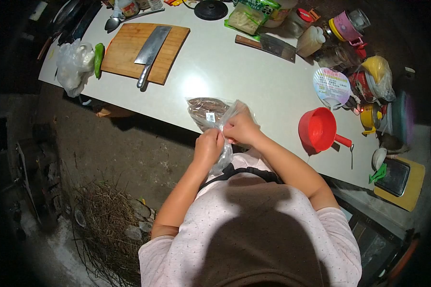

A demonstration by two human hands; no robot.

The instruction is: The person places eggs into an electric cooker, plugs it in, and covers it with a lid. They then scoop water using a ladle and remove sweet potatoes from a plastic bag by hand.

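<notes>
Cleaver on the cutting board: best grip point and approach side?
Grip the cleaver by its handle, which sticks out past the cutting board edge toward the person, so fingers probably wrap it from the table's near side. The blade lies flat on the wood, offering little purchase.

cleaver on cutting board, ladle right

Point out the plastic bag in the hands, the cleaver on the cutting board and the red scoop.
plastic bag (208,114), head view, on the dark contents near the label.
cleaver (153,45), head view, on the blade.
red scoop (317,129), head view, inside the bowl.
</notes>
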